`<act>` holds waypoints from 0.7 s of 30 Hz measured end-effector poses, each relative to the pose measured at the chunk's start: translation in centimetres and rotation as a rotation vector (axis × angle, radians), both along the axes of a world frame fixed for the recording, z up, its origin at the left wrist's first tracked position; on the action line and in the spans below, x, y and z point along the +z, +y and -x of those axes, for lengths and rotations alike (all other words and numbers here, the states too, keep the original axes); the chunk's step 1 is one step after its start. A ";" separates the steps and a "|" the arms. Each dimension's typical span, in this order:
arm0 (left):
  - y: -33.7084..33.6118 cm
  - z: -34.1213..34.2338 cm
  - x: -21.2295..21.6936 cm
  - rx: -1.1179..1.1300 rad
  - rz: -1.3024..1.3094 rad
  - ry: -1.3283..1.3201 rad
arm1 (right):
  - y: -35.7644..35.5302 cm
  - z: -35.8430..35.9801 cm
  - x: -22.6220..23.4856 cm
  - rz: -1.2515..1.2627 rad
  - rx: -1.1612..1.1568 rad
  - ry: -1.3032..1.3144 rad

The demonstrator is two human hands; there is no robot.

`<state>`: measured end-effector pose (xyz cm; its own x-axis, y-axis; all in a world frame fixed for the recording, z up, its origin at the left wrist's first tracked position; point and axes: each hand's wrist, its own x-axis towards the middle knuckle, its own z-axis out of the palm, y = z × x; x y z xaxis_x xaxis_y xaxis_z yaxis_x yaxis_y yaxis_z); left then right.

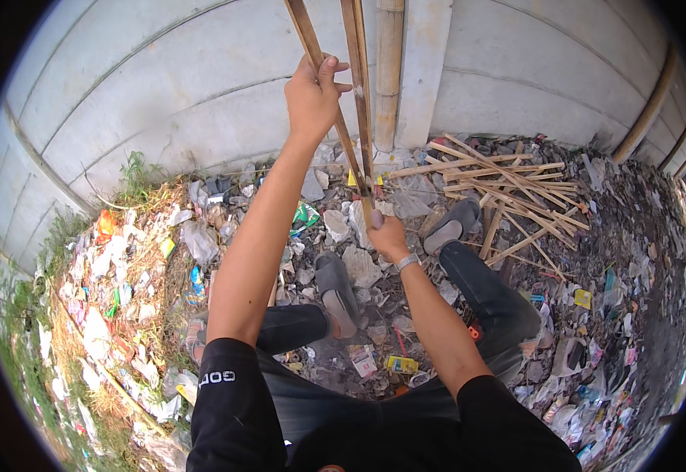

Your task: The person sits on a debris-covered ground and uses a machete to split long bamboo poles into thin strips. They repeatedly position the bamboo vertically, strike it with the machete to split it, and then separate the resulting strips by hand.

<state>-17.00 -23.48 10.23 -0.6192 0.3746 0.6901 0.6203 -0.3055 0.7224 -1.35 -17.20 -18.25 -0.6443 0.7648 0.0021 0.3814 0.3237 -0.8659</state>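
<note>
Two long brown wooden strips stand tilted in front of me, their lower ends coming together. My left hand, raised high, is closed around the left wooden strip. Just beside its fingertips runs the right wooden strip, apart from them. Lower down, my right hand grips the joined bottom ends; its fingers are partly hidden. The strips' upper ends go out of the picture.
A loose pile of thin wooden sticks lies ahead on the right. Rubble and litter cover the ground around my sandalled feet. A pale concrete wall stands ahead, with a bamboo pole upright against it. Weeds grow at left.
</note>
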 end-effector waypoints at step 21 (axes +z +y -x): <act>7.5 -2.6 4.0 -0.175 0.179 0.042 | 3.8 0.1 -0.8 0.633 0.070 0.402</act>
